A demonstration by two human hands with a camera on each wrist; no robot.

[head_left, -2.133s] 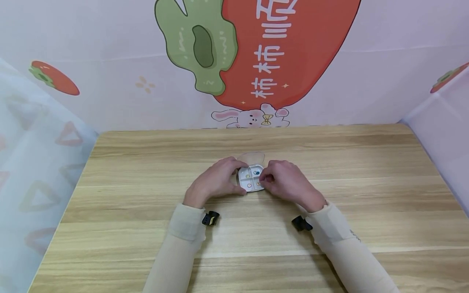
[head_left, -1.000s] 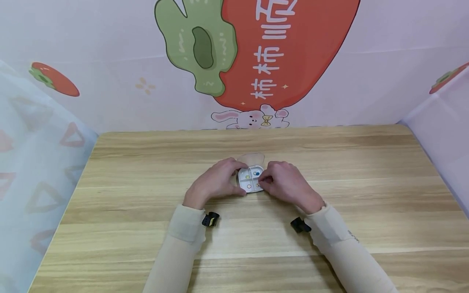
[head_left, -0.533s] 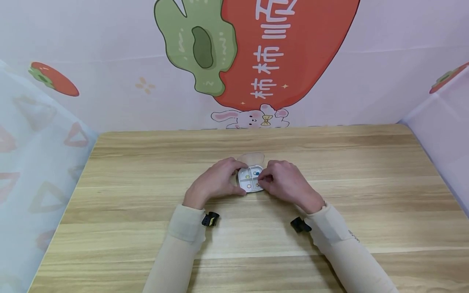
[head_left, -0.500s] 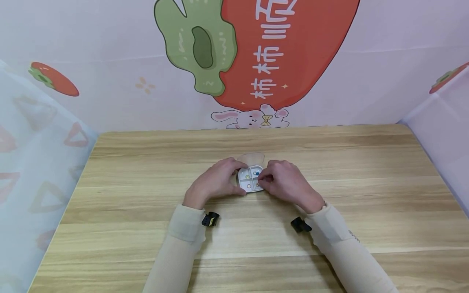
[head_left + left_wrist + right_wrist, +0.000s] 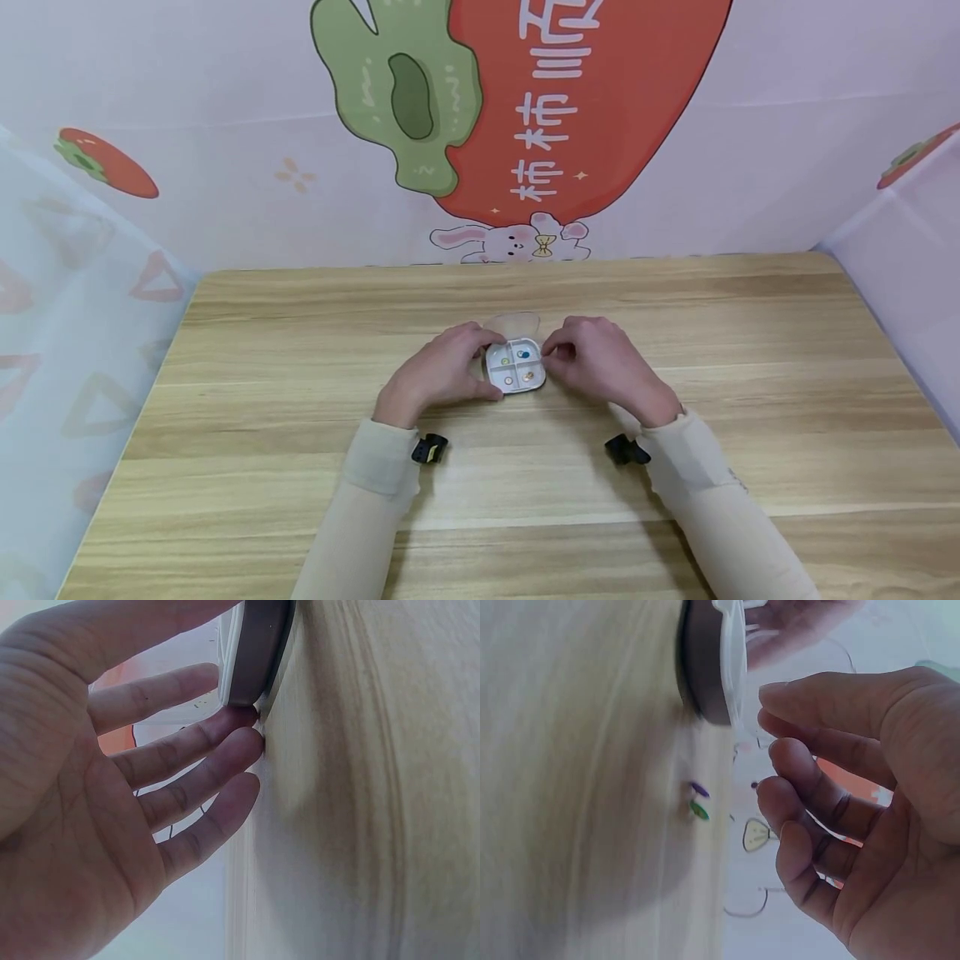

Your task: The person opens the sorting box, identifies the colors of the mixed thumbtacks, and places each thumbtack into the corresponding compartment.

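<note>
A small white box (image 5: 497, 353) with divided compartments lies on the table, its clear lid (image 5: 512, 323) swung back at the far side. Tiny coloured pieces sit in the compartments, among them a blue one (image 5: 525, 355) at back right and an orange one (image 5: 528, 376) at front right. My left hand (image 5: 442, 367) grips the box's left side between thumb and forefinger; the other fingers (image 5: 199, 776) are spread below. Beside the right rim is my right hand (image 5: 600, 360). Its fingers are loosely bent, thumb tip near forefinger, with nothing visible between them in the right wrist view.
In the right wrist view a purple piece (image 5: 698, 789) and a green piece (image 5: 698, 810) lie on the table near the box; the right hand hides them from the head view. A printed cloth (image 5: 240, 183) hangs behind the wooden table (image 5: 315, 333).
My right hand has drawn back to the right from over the front right compartment, uncovering the orange piece there. The left hand and the box stay in place.
</note>
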